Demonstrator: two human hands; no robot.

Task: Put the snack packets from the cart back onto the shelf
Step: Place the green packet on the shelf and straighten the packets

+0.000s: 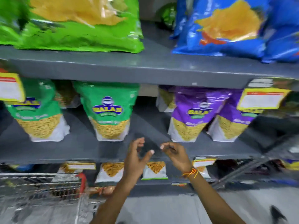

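Both grips empty, fingers loosely parted; cart (40,188) lies down-left of left hand (135,157), nearer than right hand (176,156).

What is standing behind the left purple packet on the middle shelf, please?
Behind the left purple packet, at its left edge, part of another packet shows, with a white base and yellow snack. Its label and anything further back are covered.

Left hand (136,156) and right hand (175,153) raised, fingers loosely curled, empty.
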